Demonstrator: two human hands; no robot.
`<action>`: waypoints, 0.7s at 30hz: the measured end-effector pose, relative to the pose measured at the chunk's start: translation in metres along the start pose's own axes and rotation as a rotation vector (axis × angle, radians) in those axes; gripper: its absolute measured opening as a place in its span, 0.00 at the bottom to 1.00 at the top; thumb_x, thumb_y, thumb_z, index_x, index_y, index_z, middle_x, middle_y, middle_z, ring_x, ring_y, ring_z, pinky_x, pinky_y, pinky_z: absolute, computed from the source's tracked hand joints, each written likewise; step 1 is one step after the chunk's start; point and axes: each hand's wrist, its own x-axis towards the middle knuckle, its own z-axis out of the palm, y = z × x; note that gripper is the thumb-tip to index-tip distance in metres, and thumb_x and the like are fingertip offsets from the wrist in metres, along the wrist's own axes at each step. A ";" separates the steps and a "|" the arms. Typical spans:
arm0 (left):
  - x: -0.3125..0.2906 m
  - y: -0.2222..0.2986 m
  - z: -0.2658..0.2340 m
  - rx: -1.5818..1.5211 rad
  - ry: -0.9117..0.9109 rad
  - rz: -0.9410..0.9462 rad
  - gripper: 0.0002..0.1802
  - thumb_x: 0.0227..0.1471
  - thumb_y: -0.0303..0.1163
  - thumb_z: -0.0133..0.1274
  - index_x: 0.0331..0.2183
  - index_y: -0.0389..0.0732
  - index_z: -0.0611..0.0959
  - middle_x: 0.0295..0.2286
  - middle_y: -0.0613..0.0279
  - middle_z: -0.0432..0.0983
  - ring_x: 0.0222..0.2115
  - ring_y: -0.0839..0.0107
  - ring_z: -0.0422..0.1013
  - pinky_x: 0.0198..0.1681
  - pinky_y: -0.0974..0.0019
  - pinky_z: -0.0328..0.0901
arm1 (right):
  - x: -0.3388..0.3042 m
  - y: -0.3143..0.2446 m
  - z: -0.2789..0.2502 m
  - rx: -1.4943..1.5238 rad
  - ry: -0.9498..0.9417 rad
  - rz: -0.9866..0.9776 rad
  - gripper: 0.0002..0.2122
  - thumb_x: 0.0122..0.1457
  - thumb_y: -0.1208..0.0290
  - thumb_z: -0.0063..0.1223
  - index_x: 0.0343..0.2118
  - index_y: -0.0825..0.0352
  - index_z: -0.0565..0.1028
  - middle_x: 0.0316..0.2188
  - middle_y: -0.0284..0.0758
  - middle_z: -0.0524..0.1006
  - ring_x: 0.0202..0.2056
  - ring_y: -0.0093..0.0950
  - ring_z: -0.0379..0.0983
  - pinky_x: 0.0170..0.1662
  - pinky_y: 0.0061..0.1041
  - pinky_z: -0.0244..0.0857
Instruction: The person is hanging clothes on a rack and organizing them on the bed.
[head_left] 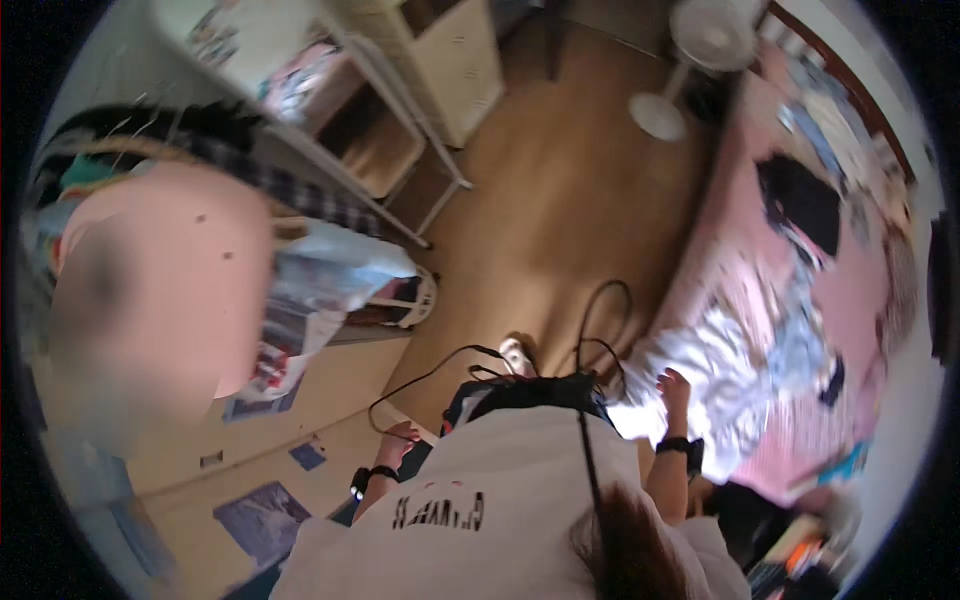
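My left hand (399, 441) hangs low at my left side, fingers loosely apart. A black cable (478, 349) loops out from my waist and passes across or close by that hand; I see no grip on it. At my right side, my right hand (674, 389) is raised a little beside the bed, its fingers slightly bent and nothing visible in them. Nearest to it lies a crumpled white cloth (700, 350) on the bed. Both wrists wear black bands. Between the arms is my white shirt (480, 470).
Along the right runs a bed with a pink sheet (725, 215) and a black garment (800, 205). A white pedestal fan (660, 117) stands beyond. Left are a large pink rounded panel (170, 280), light blue clothing (335, 265), a white-framed mirror (370, 150) and a cream cabinet (458, 75).
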 end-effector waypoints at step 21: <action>0.091 -0.014 0.261 -0.643 0.604 -0.148 0.15 0.53 0.41 0.49 0.41 0.44 0.77 0.35 0.60 0.79 0.33 0.66 0.76 0.33 0.63 0.64 | 0.056 -0.641 0.347 -0.111 -0.937 -1.110 0.15 0.57 0.74 0.52 0.48 0.67 0.72 0.36 0.38 0.77 0.35 0.24 0.74 0.41 0.20 0.67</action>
